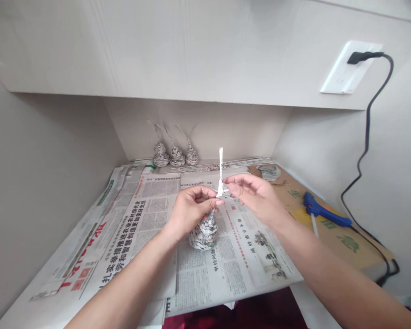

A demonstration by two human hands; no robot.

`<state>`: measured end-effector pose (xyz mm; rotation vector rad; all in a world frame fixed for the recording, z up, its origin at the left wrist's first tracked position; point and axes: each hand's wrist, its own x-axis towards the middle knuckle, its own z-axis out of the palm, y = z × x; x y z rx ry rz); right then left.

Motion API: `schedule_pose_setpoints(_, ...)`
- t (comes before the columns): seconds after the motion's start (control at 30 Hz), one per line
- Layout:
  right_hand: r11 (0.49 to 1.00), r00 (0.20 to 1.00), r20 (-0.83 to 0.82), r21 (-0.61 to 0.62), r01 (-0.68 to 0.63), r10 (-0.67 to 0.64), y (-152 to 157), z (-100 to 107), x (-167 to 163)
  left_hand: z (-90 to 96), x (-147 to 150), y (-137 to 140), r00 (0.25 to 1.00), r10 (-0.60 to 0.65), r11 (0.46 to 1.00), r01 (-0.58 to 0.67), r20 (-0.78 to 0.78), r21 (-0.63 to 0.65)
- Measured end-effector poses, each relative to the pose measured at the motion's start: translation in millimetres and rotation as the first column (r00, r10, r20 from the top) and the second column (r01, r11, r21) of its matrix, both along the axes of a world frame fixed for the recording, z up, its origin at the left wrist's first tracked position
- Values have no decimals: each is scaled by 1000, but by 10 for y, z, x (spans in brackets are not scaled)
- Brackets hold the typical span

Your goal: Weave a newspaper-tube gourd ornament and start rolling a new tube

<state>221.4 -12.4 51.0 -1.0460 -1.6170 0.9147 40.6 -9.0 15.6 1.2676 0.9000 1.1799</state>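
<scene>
A gourd shape woven from rolled newspaper strips [204, 233] stands on the newspaper in front of me, its upper part partly covered by my fingers. My left hand [195, 205] is closed around its neck, thumb and fingers pinching near the top. From there a white rolled paper stem [221, 164] sticks straight up. Just right of the stem, my right hand [251, 194] pinches the end of a short white paper strip [225, 191] that runs sideways from the stem's base.
Three finished-looking paper gourds [173, 156] stand at the back left, beside long rolled paper strips [226, 163]. Newspaper sheets [150, 219] cover the table. To the right, a blue glue gun [324, 211] lies on cardboard [332, 242], its black cord [367, 132] running up to a wall socket [351, 68].
</scene>
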Motion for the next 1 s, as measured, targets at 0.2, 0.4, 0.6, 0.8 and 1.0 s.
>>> schedule_pose_setpoints(0.2, 999, 999, 13, 4, -48, 48, 9, -15, -36, -24, 4, -11, 999, 18, 989, -12, -44, 146)
schedule_pose_setpoints(0.4, 988, 992, 69, 124, 94, -103, -34, -144, -118, -66, 28, -48, 986, 45, 966, -1, -164, 259)
schedule_pose_setpoints(0.6, 985, 989, 31, 109, 137, -141, 44, -135, -112, -94, 19, -42, 975, 85, 945, -14, -204, 327)
schedule_pose_setpoints(0.8, 998, 998, 19, -22, -52, 52, 19, -20, 32, -90, -18, 17, 974, 105, 945, -35, -200, 325)
schedule_pose_setpoints(1.0, 994, 987, 150, 108, 34, -50, -63, -142, -30, -134, 12, -1, 960, 114, 934, -16, -257, 356)
